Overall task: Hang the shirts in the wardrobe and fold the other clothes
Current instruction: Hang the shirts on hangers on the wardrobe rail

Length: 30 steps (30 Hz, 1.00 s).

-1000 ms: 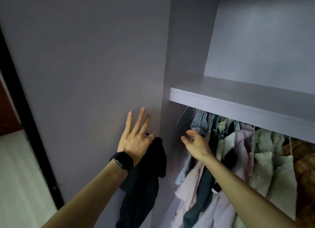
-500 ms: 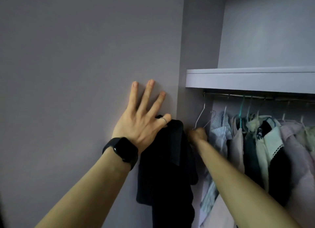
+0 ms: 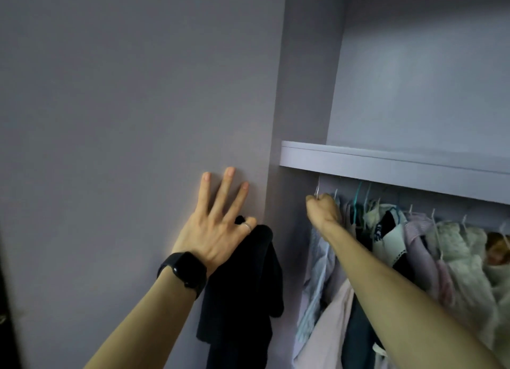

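The left hand [image 3: 218, 230] lies against the wardrobe's side panel [image 3: 138, 120] with three fingers spread straight. Its ringed finger hooks the black garment [image 3: 242, 291], which hangs down the panel just beside the wardrobe opening. The right hand [image 3: 323, 208] is fisted round the neck of a white wire hanger [image 3: 318, 187] at the left end of the hung clothes [image 3: 414, 244], close under the shelf [image 3: 386, 164]. The rail is hidden behind the shelf's front edge.

The weakest point is probably the left hand's hold. The garment seems to hang from one finger, so lifting or shifting that hand could let the cloth slide to the floor. The hanger hooks crowd together, so a careless pull by the right hand may snag a neighbour and drag a hung shirt off the rail. It cannot be told whether the gripped hanger is bare or carries the pale shirt just below the fist. If it carries one, that shirt would come out with it. The black garment is bunched, so threading it onto the hanger one-handed would likely leave it crooked
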### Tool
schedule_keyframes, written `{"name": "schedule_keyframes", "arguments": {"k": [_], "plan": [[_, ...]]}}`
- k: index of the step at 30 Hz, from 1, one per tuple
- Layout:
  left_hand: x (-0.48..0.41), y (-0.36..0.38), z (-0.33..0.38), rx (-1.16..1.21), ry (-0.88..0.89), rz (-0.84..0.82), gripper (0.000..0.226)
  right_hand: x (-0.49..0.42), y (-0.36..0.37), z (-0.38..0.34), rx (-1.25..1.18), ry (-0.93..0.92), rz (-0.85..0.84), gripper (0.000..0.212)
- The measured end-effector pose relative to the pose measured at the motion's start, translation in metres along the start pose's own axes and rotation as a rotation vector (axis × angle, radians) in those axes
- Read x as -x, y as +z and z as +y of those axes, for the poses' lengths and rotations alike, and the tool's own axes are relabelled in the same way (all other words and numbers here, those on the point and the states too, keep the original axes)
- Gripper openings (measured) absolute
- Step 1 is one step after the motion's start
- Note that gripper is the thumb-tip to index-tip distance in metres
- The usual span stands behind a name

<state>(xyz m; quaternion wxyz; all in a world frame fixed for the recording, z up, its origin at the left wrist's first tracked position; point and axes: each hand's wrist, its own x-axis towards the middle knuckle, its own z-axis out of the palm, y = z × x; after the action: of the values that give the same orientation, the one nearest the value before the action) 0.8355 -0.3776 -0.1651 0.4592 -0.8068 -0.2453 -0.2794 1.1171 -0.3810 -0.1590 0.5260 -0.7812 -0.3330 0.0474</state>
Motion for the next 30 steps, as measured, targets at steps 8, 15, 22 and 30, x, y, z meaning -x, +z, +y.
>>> {"name": "schedule_keyframes", "arguments": {"k": [8,15,22,30], "plan": [[-0.007,-0.018,-0.006,0.232,0.013,-0.148,0.035,0.089,-0.075,-0.006,-0.124,0.010,-0.198,0.041],[-0.010,-0.056,-0.018,0.399,0.060,-0.382,0.027,0.187,-0.178,0.006,-0.400,0.211,-0.179,0.034],[0.009,-0.134,-0.003,0.847,-0.005,-0.546,0.039,0.284,-0.257,-0.003,-0.407,0.218,-0.284,0.028],[0.021,-0.173,0.053,0.885,0.274,-0.391,0.038,0.348,-0.294,0.024,-0.533,0.197,-0.334,0.026]]}}
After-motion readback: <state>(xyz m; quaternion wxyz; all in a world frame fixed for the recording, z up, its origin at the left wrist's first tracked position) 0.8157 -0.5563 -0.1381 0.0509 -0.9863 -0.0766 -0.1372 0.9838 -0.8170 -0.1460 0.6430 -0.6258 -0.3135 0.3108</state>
